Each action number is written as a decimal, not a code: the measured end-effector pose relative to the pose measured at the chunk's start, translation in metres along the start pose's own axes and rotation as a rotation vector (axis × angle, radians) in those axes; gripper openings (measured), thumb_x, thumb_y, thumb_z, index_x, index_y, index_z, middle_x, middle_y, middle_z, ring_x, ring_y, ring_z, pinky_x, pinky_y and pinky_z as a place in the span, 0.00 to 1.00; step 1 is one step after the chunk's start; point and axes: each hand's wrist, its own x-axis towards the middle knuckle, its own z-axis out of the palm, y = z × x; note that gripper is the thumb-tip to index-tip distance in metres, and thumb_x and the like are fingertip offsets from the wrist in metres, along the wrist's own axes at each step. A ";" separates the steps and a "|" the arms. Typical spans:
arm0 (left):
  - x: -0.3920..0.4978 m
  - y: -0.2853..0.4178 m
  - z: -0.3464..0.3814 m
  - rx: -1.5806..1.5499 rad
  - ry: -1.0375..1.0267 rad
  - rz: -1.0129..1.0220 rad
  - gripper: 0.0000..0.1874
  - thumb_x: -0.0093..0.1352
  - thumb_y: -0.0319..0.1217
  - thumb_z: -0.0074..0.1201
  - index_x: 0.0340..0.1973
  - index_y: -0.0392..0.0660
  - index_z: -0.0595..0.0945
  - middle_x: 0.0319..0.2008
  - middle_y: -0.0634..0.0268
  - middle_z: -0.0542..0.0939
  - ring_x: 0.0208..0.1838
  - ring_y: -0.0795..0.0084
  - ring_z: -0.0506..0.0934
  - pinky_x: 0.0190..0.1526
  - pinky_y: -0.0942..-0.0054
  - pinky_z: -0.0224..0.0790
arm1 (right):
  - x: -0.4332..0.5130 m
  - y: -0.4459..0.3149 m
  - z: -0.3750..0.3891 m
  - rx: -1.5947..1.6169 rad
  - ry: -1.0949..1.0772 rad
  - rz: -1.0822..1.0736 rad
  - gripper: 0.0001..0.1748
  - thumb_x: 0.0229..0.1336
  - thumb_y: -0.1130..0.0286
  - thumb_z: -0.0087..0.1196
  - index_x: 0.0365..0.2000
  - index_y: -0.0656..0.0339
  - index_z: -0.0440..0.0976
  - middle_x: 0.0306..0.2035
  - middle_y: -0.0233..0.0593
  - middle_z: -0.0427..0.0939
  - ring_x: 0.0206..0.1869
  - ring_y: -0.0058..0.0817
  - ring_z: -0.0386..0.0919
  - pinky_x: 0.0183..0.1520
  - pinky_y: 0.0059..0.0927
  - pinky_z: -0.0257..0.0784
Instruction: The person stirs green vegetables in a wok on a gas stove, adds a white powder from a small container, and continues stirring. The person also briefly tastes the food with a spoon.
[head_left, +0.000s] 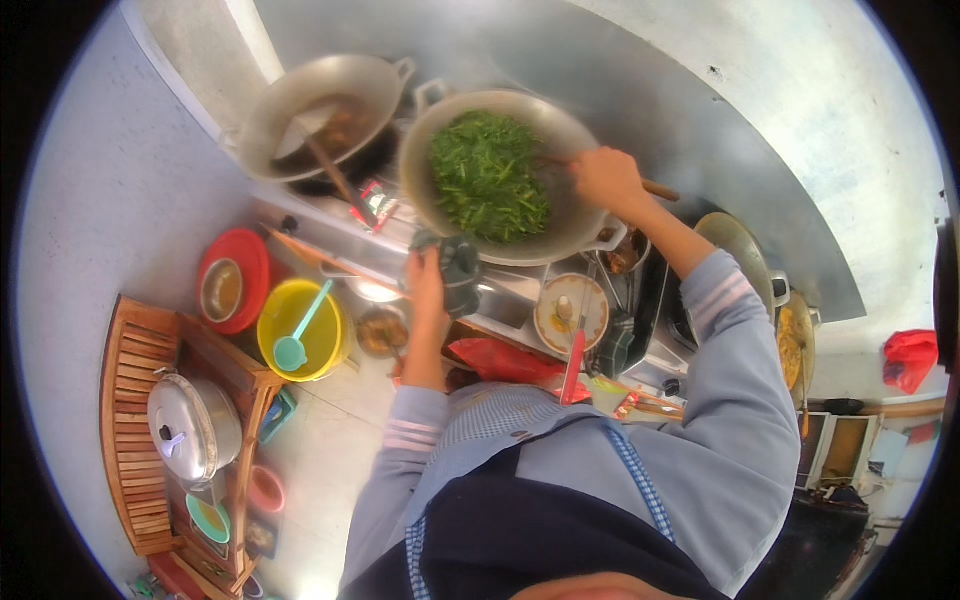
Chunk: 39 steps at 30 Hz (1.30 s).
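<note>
Chopped green leafy vegetables (491, 176) lie heaped in a large metal wok (577, 139) on the stove. My right hand (609, 178) is closed around the wooden handle of a utensil (660, 190), which reaches into the wok beside the greens; its working end is hidden. At the wok's near side, my left hand (426, 281) holds a dark checkered cloth (457, 274). Another wok (262, 142) at the upper left contains brown liquid and pieces of food, with a wooden-handled turner (330, 165) resting in it. Haze hangs over both woks.
A patterned plate with a spoon (551, 330) and a red-handled knife (574, 367) lie near my body. Left stand a yellow bucket (334, 356) with a turquoise dipper (291, 352), a red basin (255, 247) and a lidded pot (191, 427) on a wooden bench (120, 420). More pans (739, 240) are right.
</note>
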 end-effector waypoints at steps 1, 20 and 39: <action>-0.002 0.000 -0.002 -0.086 0.035 -0.050 0.18 0.72 0.38 0.46 0.52 0.41 0.73 0.44 0.58 0.77 0.42 0.69 0.77 0.44 0.70 0.72 | -0.005 0.002 -0.010 -0.057 0.001 -0.026 0.14 0.60 0.60 0.49 0.34 0.57 0.80 0.27 0.48 0.80 0.33 0.47 0.80 0.36 0.44 0.74; -0.018 -0.012 -0.026 -0.167 0.056 0.009 0.19 0.74 0.37 0.43 0.55 0.37 0.71 0.48 0.58 0.77 0.48 0.66 0.78 0.47 0.66 0.73 | 0.021 0.013 -0.044 -0.329 -0.270 -0.134 0.14 0.48 0.61 0.56 0.29 0.61 0.82 0.31 0.49 0.82 0.36 0.45 0.81 0.39 0.41 0.76; -0.010 0.001 -0.015 -0.251 -0.085 0.033 0.19 0.74 0.38 0.42 0.53 0.37 0.73 0.47 0.58 0.78 0.44 0.65 0.79 0.44 0.66 0.76 | -0.043 -0.015 -0.085 -0.173 0.013 -0.156 0.12 0.58 0.62 0.52 0.30 0.57 0.81 0.26 0.48 0.80 0.29 0.44 0.80 0.32 0.41 0.75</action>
